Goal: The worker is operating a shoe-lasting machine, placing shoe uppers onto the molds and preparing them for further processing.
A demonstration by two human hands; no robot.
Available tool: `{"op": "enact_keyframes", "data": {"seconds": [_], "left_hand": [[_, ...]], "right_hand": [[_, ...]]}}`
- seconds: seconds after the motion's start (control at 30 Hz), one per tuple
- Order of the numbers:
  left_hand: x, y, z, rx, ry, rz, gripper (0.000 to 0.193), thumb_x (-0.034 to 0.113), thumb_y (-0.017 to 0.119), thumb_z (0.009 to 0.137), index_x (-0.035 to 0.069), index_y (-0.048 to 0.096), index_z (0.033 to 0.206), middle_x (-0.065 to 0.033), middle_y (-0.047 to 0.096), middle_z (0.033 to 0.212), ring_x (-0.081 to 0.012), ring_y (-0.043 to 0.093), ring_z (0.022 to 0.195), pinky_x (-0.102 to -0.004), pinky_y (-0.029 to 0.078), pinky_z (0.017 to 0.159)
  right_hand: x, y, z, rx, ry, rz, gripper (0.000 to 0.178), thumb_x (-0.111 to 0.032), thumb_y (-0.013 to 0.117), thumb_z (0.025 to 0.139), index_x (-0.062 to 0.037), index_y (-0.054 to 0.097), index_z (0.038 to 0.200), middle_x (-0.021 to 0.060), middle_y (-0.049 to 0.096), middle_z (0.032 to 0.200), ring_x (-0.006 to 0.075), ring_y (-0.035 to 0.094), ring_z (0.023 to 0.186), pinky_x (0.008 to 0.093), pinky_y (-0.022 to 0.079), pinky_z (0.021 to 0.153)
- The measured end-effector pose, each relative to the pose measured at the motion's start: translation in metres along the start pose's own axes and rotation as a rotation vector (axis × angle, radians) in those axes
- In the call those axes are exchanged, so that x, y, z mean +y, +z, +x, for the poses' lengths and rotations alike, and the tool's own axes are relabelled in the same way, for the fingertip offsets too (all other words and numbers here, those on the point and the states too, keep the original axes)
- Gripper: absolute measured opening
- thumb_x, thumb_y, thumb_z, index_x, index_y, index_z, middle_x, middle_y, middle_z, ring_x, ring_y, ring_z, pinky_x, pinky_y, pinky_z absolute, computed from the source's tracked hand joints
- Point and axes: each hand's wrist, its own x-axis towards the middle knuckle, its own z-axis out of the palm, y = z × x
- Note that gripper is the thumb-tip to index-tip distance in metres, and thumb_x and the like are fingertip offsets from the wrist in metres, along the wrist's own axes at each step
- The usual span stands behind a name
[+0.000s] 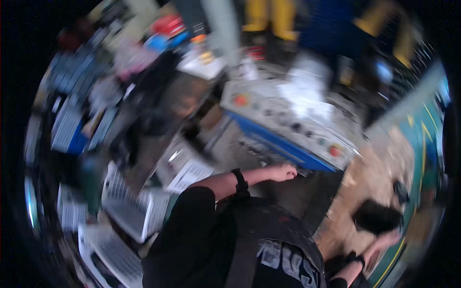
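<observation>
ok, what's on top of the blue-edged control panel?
On the control panel: a red button near each end, small dark controls between, bright white heap toward the back. Whatever the heap covers is hidden.

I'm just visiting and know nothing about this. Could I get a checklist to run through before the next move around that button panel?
1. Left grip off the panel top: ok, near its blue lower edge.
2. Both red buttons in sight: ok, near opposite ends.
3. Panel top uncovered: not ok, a whitish bundle hides part.
4. Right grip empty: cannot tell, blurred.
5. Space beside right grip clear: not ok, a black object is near.
</observation>
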Motion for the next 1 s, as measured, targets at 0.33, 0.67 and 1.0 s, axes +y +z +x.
{"op": "enact_keyframes", "data": {"seconds": [0.33,0.67,1.0], "left_hand": [[-0.132,-0.206,-0.365,1.190,-0.759,0.191,0.026,0.024,0.056,0.082,0.011,0.061,0.104,-0.0134,0.063,0.096,-0.0311,0.061,0.088,-0.0377,0.048,0.077],[-0.262,-0.322,-0.524,1.288,-1.188,0.729,0.038,0.023,0.052,0.083,0.010,0.049,0.119,-0.0167,0.050,0.117,-0.0331,0.052,0.105,-0.0421,0.045,0.085],[-0.267,-0.338,-0.506,1.278,-0.781,0.101,0.015,0.008,0.051,0.083,-0.001,0.063,0.080,-0.0110,0.063,0.072,-0.0218,0.063,0.063,-0.0332,0.052,0.063]], "right_hand": [[-0.138,-0.011,-0.003,0.012,0.409,-0.246,0.056,-0.041,0.049,0.079,0.0030,0.053,0.114,0.0262,0.056,0.107,0.0404,0.055,0.097,0.0485,0.043,0.085],[-0.426,0.033,-0.116,-0.988,0.059,0.988,0.038,-0.006,0.042,0.089,0.0009,0.043,0.127,0.0103,0.049,0.127,0.0195,0.046,0.115,0.0297,0.034,0.096],[-0.614,-0.043,-0.158,-1.419,0.196,1.162,0.024,-0.017,0.051,0.092,-0.0004,0.057,0.108,0.0053,0.061,0.097,0.0119,0.057,0.088,0.0230,0.043,0.080]]}}
